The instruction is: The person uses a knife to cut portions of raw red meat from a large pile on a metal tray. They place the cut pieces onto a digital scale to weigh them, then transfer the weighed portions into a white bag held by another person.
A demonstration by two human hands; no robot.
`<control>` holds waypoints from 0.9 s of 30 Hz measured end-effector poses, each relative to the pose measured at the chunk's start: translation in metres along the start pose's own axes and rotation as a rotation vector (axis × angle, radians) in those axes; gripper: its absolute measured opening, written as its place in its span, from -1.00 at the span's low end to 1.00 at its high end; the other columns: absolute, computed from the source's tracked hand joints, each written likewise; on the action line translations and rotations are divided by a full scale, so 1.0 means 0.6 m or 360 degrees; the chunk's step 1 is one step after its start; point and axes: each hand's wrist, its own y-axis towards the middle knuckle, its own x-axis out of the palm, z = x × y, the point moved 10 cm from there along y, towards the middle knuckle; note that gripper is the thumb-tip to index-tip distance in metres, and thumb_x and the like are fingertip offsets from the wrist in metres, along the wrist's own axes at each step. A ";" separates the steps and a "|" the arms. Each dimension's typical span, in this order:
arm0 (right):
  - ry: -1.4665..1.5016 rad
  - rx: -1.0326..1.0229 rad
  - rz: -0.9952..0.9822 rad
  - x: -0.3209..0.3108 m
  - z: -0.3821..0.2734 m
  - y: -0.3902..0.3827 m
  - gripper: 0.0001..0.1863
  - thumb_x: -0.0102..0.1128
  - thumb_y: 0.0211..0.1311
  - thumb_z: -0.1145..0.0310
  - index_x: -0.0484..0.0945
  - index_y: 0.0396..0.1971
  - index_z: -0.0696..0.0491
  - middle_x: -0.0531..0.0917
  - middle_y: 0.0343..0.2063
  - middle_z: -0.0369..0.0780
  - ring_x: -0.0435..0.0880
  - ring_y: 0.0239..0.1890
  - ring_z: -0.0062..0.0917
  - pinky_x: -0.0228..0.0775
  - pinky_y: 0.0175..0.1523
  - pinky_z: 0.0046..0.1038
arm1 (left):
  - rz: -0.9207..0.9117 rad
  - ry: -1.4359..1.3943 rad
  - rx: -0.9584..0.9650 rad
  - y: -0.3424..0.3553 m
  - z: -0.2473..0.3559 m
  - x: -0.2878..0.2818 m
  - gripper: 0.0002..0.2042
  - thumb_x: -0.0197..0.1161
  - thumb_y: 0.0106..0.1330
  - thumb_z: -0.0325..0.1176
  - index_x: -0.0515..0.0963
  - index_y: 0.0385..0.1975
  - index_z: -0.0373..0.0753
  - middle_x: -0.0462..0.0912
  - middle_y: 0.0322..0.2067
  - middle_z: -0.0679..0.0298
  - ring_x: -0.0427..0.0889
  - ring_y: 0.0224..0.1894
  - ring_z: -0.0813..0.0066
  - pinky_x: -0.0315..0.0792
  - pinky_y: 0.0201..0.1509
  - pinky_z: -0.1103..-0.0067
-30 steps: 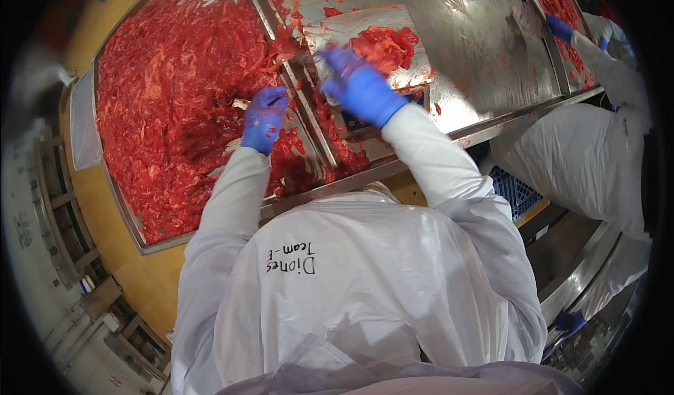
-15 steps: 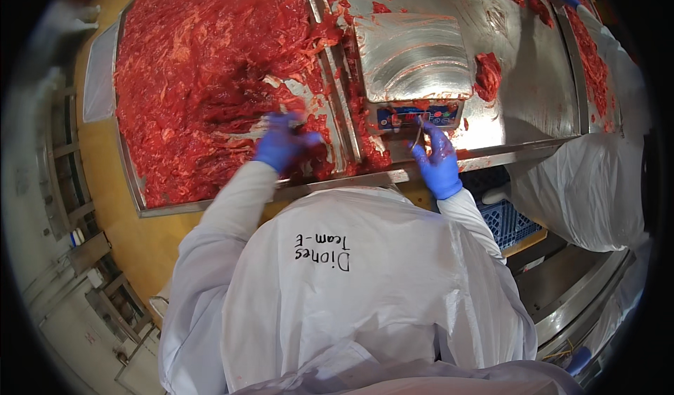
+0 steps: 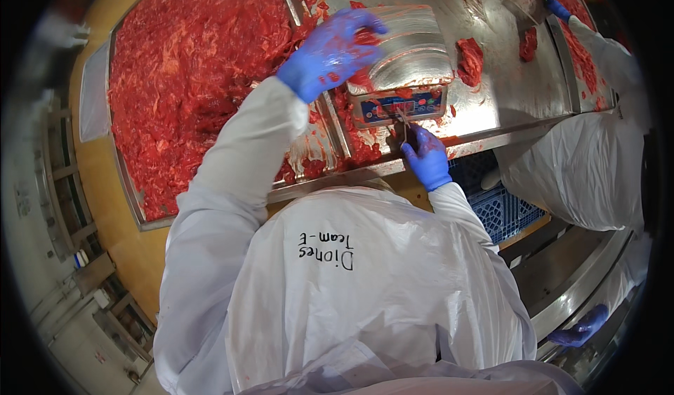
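Red meat bit (image 3: 360, 80) at L edge of the scale (image 3: 414, 51), just under the L hand (image 3: 330, 54), more red showing btwn its fingers. L hand, blue glove smeared w/ red, reaches over that side of the plate; fingers bent & partly apart, can't tell if they grip the meat or only touch it. R hand (image 3: 427, 160), also blue-gloved, is at the front edge below the scale, fingers pinched together on a thin tool (image 3: 403, 129); exact kind unclear. Tool's upper end overlaps the control panel (image 3: 425, 103) from this angle; contact can't be told. Red specks on panel.

Scale sits on a steel surface (image 3: 505, 100). R of it, a meat chunk (image 3: 469, 61) just beside, a smaller one (image 3: 528, 45) farther over. L of it, a metal divider (image 3: 335, 132) w/ scraps alongside, then a wide meat heap (image 3: 189, 72) filling most of a steel tray (image 3: 154, 224).

Upper R: co-worker's gloved hand (image 3: 558, 9) on a flat-bladed tool (image 3: 523, 7), near a strip of meat (image 3: 577, 54). Below, blue crate (image 3: 502, 216) under front edge. Far L: yellow board (image 3: 91, 198) & pale bin (image 3: 95, 96). Lower R: another gloved hand (image 3: 584, 327), well apart. Wearer's white apron (image 3: 351, 297) fills lower middle.
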 end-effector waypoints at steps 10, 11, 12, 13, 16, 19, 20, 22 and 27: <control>0.0024 0.0010 -0.0016 0.009 0.006 0.001 -0.42 0.39 0.24 0.20 0.54 0.22 0.12 0.73 -0.05 -0.05 0.72 -0.04 -0.10 0.57 0.09 -0.13 | 0.0204 0.1449 -0.0551 -0.204 -0.359 -0.144 -0.62 0.29 0.41 -0.15 0.60 0.11 -0.23 0.62 -0.06 -0.08 0.63 -0.01 -0.07 0.56 0.09 0.19; 0.0020 0.0027 -0.0013 0.008 0.009 -0.001 -0.42 0.39 0.23 0.21 0.54 0.21 0.12 0.73 -0.05 -0.05 0.72 -0.04 -0.10 0.57 0.08 -0.13 | -0.0025 0.1462 -0.0664 -0.231 -0.334 -0.084 -0.66 0.32 0.40 -0.24 0.61 0.09 -0.23 0.62 -0.12 -0.07 0.63 -0.01 -0.07 0.57 0.08 0.22; 0.0025 0.0019 -0.0026 0.008 0.006 -0.002 -0.43 0.40 0.23 0.21 0.55 0.20 0.13 0.73 -0.05 -0.05 0.72 -0.04 -0.11 0.58 0.08 -0.13 | 0.0022 0.1361 -0.0549 -0.265 -0.305 -0.044 -0.68 0.32 0.39 -0.25 0.61 0.06 -0.23 0.61 -0.14 -0.07 0.62 -0.06 -0.06 0.56 0.05 0.20; 0.0021 0.0016 -0.0007 0.007 0.006 -0.002 -0.43 0.40 0.23 0.22 0.55 0.20 0.13 0.73 -0.06 -0.05 0.72 -0.05 -0.11 0.58 0.08 -0.13 | 0.0071 0.1265 -0.0431 -0.296 -0.286 -0.007 -0.70 0.33 0.37 -0.25 0.61 0.02 -0.23 0.60 -0.17 -0.06 0.61 -0.11 -0.05 0.56 0.03 0.18; 0.0015 -0.0004 0.0052 0.006 0.000 0.004 -0.44 0.40 0.22 0.22 0.56 0.18 0.14 0.74 -0.08 -0.04 0.73 -0.06 -0.11 0.58 0.10 -0.15 | -0.0249 0.0962 -0.0412 -0.367 -0.258 0.105 -0.67 0.36 0.34 -0.15 0.62 -0.03 -0.21 0.60 -0.14 -0.02 0.61 -0.08 -0.07 0.53 0.08 0.15; 0.0023 -0.0007 0.0078 0.005 0.001 0.001 -0.45 0.40 0.23 0.21 0.56 0.19 0.13 0.74 -0.10 -0.03 0.73 -0.06 -0.10 0.58 0.11 -0.16 | -0.0584 0.0784 -0.0749 -0.409 -0.217 0.161 -0.69 0.38 0.31 -0.27 0.63 0.01 -0.21 0.65 -0.20 0.06 0.65 -0.08 0.05 0.55 0.05 0.23; 0.0025 -0.0012 0.0081 0.009 0.008 -0.001 -0.45 0.40 0.23 0.21 0.56 0.19 0.13 0.74 -0.10 -0.02 0.74 -0.06 -0.09 0.58 0.12 -0.17 | -0.0643 0.0735 -0.0920 -0.417 -0.213 0.163 -0.67 0.38 0.30 -0.28 0.63 0.03 -0.21 0.67 -0.21 0.09 0.68 -0.06 0.10 0.56 0.06 0.26; 0.0052 -0.0002 0.0055 0.009 0.008 0.001 -0.45 0.40 0.24 0.20 0.56 0.18 0.12 0.74 -0.10 -0.02 0.74 -0.06 -0.08 0.59 0.11 -0.17 | -0.1089 0.0415 -0.1126 -0.412 -0.227 0.168 -0.66 0.37 0.31 -0.29 0.63 0.05 -0.20 0.69 -0.22 0.16 0.68 -0.04 0.29 0.56 0.06 0.36; 0.0037 0.0060 0.0026 0.011 0.014 0.001 -0.44 0.41 0.24 0.19 0.57 0.18 0.13 0.74 -0.11 -0.01 0.74 -0.07 -0.08 0.59 0.09 -0.16 | -0.1139 -0.0800 -0.0867 -0.230 -0.093 0.123 -0.64 0.38 0.39 -0.19 0.62 0.06 -0.25 0.66 -0.16 0.33 0.62 -0.06 0.56 0.53 0.00 0.55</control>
